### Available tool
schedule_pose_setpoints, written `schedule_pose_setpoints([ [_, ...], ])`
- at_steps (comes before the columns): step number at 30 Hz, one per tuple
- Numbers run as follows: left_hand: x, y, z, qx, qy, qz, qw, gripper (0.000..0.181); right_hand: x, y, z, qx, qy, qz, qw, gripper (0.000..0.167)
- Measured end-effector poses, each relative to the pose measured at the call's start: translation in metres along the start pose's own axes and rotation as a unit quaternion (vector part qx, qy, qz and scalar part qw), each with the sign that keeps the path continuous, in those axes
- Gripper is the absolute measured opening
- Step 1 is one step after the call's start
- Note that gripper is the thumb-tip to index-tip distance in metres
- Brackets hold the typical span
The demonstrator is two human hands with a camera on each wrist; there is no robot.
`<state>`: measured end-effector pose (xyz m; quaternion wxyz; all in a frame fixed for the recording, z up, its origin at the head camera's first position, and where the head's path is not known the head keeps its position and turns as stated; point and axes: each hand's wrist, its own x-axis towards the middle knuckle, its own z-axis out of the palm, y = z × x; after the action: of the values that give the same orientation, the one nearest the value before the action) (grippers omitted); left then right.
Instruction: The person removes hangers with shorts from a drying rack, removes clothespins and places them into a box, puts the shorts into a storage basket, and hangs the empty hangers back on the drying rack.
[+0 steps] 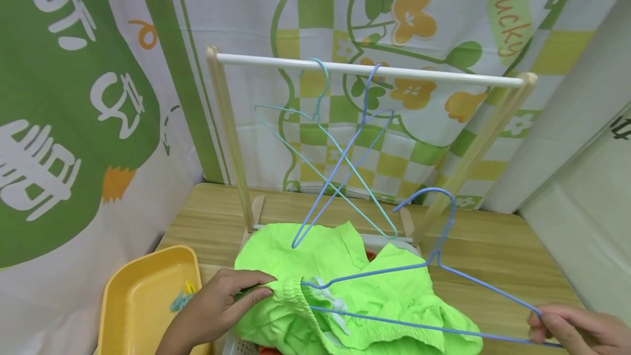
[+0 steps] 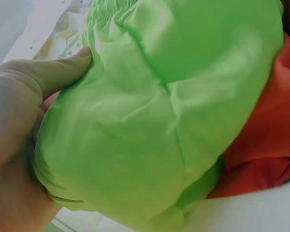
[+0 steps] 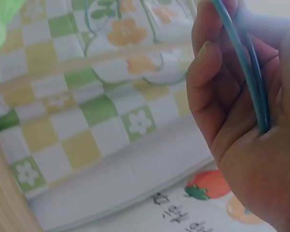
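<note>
Bright green elastic-waisted shorts (image 1: 296, 245) lie bunched in the lower middle of the head view. At their waistband my left hand (image 1: 217, 305) pinches the fabric between thumb and fingers; the left wrist view shows the thumb on the outside of the cloth. A blue wire hanger (image 1: 379, 272) has its left end inside the waistband, where the tip is hidden. My right hand (image 1: 577, 327) grips the hanger's other end, and its hook points up. In the right wrist view, the wire (image 3: 244, 63) runs across the palm under curled fingers.
Behind the shorts stands a rack with a white rail (image 1: 424, 74), bearing a teal hanger (image 1: 291, 147) and a periwinkle hanger (image 1: 340, 163). A yellow tray (image 1: 115, 295) with small clips (image 1: 181, 300) sits left. Red-orange cloth (image 2: 270, 125) lies under the shorts in a white basket (image 1: 241, 347).
</note>
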<state>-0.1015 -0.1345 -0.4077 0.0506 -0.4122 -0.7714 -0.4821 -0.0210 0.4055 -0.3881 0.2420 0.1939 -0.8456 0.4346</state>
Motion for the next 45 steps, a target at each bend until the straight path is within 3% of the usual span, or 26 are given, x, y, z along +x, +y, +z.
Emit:
schedule_pose_setpoints([
  [2, -0.002, -0.002, 0.001, 0.008, 0.005, 0.001, 1.0000, 0.022, -0.005, 0.002, -0.006, -0.018, 0.016, 0.027, 0.9993, 0.043],
  [8, -0.007, -0.005, 0.003, 0.025, 0.017, -0.005, 0.9995, 0.020, -0.014, 0.018, -0.014, 0.079, 0.059, 0.052, 0.9938, 0.046],
  [14, -0.009, -0.009, 0.005, -0.002, -0.033, -0.049, 0.9983, 0.018, -0.020, 0.025, -0.019, 0.120, 0.133, 0.124, 0.9760, 0.043],
  [21, -0.011, -0.014, 0.015, -0.021, -0.109, -0.085, 0.9901, 0.021, -0.016, 0.028, -0.024, 0.069, 0.117, 0.130, 0.9822, 0.041],
  [25, -0.013, -0.018, 0.023, -0.011, -0.138, -0.079, 0.9872, 0.024, -0.011, 0.027, -0.026, 0.011, 0.115, 0.140, 0.9835, 0.044],
  [28, -0.013, -0.021, 0.029, 0.008, -0.155, -0.075, 0.9851, 0.025, -0.003, 0.023, -0.024, -0.023, 0.129, 0.146, 0.9806, 0.045],
  [33, -0.012, -0.025, 0.040, 0.074, -0.195, -0.105, 0.9724, 0.029, 0.017, 0.011, -0.018, -0.036, 0.176, 0.167, 0.9696, 0.038],
  [36, -0.012, -0.026, 0.045, 0.115, -0.196, -0.108, 0.9678, 0.028, 0.030, 0.006, -0.013, -0.043, 0.190, 0.108, 0.9748, 0.030],
  [40, -0.013, -0.028, 0.052, 0.151, -0.188, -0.075, 0.9678, 0.019, 0.045, 0.003, -0.006, -0.006, 0.207, -0.011, 0.9782, 0.023],
  [42, -0.013, -0.029, 0.055, 0.160, -0.186, -0.062, 0.9673, 0.015, 0.051, 0.001, -0.003, 0.024, 0.220, -0.035, 0.9746, 0.021],
  [45, -0.017, -0.032, 0.055, 0.171, -0.183, -0.053, 0.9665, 0.012, 0.060, -0.005, 0.002, 0.011, 0.228, -0.033, 0.9730, 0.020],
])
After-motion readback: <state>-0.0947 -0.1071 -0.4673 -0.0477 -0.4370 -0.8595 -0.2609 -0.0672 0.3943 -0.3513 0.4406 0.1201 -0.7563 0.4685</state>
